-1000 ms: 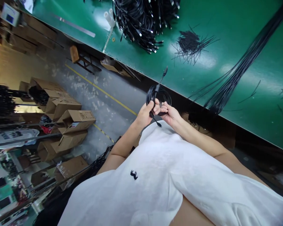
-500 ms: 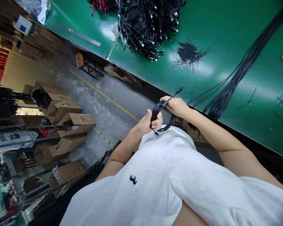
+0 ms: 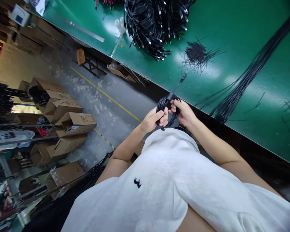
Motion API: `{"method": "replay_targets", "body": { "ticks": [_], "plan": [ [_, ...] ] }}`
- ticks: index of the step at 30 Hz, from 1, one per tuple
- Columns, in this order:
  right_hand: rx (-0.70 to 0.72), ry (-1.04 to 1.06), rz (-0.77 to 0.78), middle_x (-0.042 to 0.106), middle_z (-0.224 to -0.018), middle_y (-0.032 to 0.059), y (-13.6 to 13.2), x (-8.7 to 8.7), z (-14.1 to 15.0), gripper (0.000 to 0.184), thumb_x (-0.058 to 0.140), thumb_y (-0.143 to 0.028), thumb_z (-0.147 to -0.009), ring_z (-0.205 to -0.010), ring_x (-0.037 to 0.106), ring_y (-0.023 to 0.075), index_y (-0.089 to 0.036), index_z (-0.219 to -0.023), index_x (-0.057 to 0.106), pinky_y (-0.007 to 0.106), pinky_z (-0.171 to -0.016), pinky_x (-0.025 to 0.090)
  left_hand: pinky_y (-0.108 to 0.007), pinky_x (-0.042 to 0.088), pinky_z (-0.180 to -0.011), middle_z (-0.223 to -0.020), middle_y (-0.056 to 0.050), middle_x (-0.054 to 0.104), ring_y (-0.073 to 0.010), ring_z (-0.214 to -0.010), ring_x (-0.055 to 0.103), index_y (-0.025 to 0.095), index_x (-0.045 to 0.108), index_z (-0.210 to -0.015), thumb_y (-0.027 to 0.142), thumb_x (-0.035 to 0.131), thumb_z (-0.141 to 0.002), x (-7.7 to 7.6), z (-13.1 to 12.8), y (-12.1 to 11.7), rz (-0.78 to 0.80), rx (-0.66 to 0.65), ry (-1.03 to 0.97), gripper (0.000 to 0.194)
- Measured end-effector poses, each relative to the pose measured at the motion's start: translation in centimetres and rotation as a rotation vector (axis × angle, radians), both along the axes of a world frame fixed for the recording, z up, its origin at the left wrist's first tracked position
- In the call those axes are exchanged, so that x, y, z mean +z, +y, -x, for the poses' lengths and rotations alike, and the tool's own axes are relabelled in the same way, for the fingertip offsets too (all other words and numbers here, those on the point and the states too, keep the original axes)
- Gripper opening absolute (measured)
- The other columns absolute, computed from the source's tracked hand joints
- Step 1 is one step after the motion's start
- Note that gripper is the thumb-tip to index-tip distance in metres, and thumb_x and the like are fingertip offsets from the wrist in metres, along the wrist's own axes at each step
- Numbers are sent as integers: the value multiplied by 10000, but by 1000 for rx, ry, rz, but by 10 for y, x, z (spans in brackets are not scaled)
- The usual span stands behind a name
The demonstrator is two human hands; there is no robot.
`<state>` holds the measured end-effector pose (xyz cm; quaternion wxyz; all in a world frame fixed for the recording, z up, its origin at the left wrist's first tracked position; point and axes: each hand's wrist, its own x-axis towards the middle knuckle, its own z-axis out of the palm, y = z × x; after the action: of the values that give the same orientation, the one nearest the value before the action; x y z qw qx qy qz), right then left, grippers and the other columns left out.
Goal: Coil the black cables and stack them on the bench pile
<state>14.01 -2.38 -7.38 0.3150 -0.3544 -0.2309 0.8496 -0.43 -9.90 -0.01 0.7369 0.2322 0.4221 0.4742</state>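
Observation:
Between my hands, in front of my body and off the table's near edge, is a coiled black cable. My left hand is closed around the left side of the loops, thumb on top. On the right side of the coil, my right hand is closed with its fingers curled round the loops. One cable end with a plug sticks up past the coil toward the table and is slightly blurred. A shorter dark end pokes out below my left fingers.
On the green table lie a heap of coiled black cables, a small pile of short black ties and a long bundle of black strands reaching over the edge. Cardboard boxes and a wooden stool stand on the floor at left.
My right hand has moved from the upper part of the coil, near the plug end, down to its right side. The coil and plug end are a little higher, the plug now pointing more upward.

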Motion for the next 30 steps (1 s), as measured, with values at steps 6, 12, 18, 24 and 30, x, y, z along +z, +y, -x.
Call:
{"method": "replay_targets", "body": {
  "ticks": [6, 12, 18, 24, 30],
  "plan": [
    [-240, 166, 620, 248, -458, -123, -25, -10, 30, 305, 659, -329, -925, -358, 225, 16, -182, -748, 460, 109, -330, 243, -270, 469, -641, -598, 45, 514, -114, -576, 548, 186, 520, -821, 522, 695, -843, -25, 7, -1, -76, 77, 74, 380],
    [-332, 241, 608, 373, -509, -94, -31, -9, 48, 265, 525, -405, -997, -390, 341, 34, -186, -848, 509, 134, -359, 331, -264, 457, -638, -547, 86, 396, -81, -481, 414, 207, 494, -798, 547, 628, -889, -48, 6, -10, -83, 322, 127, 376],
    [-293, -56, 315, 195, -453, -135, -37, -31, 65, 424, 698, -535, -834, -363, 189, 40, -217, -759, 429, 156, -328, 260, -273, 436, -643, -580, 39, 496, -113, -571, 484, 201, 518, -731, 662, 637, -818, -74, 11, -12, -135, 177, 93, 484],
    [-121, -391, -141, 546, -614, -80, -9, -53, 23, 365, 833, -330, -679, -393, 402, 47, -179, -886, 573, 187, -368, 353, -247, 383, -538, -448, 122, 315, -49, -380, 267, 191, 477, -724, 669, 631, -820, -82, 18, -4, 54, 12, -91, 511],
    [536, -735, -1174, 660, -1193, 70, 50, -36, -2, 383, 617, -349, -929, -998, 650, 159, -216, -1286, 574, 265, -862, 516, -237, 391, -556, -485, 117, 310, -41, -422, 245, 178, 499, -748, 614, 651, -839, -84, 32, 8, 191, -57, -153, 470]
  ]
}}
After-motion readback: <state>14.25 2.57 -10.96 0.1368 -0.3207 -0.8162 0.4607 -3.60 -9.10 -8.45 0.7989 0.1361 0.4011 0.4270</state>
